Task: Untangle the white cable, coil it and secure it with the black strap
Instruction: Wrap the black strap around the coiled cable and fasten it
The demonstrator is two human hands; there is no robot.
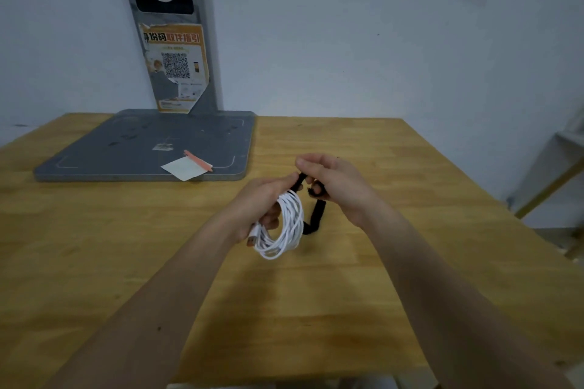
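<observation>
The white cable (289, 226) is wound into a coil of several loops and hangs above the middle of the wooden table (363, 148). My left hand (264, 199) grips the coil at its top left, and a plug end sticks out below that hand. The black strap (316, 215) runs over the top of the coil and dangles down on its right side. My right hand (333, 183) pinches the strap's upper part just right of the coil. Both hands are held close together.
A grey flat base (126, 148) with an upright post (177, 41) carrying a QR-code poster stands at the back left. A white paper slip (182, 168) with a pink strip lies on the base's front edge. A white wall stands behind.
</observation>
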